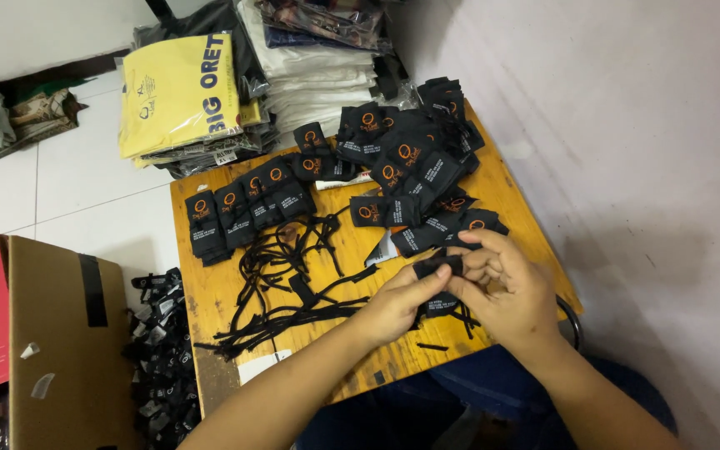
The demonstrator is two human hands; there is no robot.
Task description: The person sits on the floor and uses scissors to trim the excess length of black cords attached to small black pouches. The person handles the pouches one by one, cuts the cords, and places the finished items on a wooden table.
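Pinching seemingly folded black tag [437, 265]

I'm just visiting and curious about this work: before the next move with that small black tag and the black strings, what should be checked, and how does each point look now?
1. Small black card tag pinched by both hands: ok, left hand and right hand meet on it.
2. String through the tag: cannot tell, fingers hide it.
3. Loose black strings within reach on the wooden table: ok.
4. Row of black tags with orange marks lying apart from the hands: ok.
5. Heap of black tags tidy: not ok, they overlap.
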